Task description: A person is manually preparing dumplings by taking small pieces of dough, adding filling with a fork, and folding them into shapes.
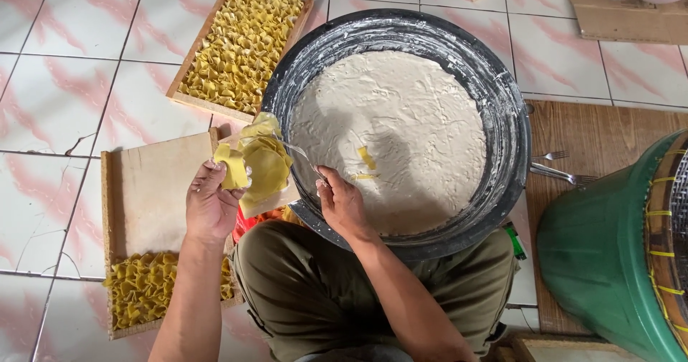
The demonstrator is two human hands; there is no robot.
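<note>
Seated on a tiled floor, left hand closed around a yellow wrapper, more wrappers stacked just beside it at three o'clock. Right hand gripping a metal utensil over the basin's rim, pale filling at one o'clock. Folded dumplings filling wooden trays: near tray at seven o'clock, far tray at twelve.

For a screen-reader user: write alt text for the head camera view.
Seen from above, a seated person's left hand holds a yellow dumpling wrapper while the right hand grips a fork over a large round pan of pale filling paste. Two wooden trays of folded yellow dumplings lie on the tiled floor.
</note>
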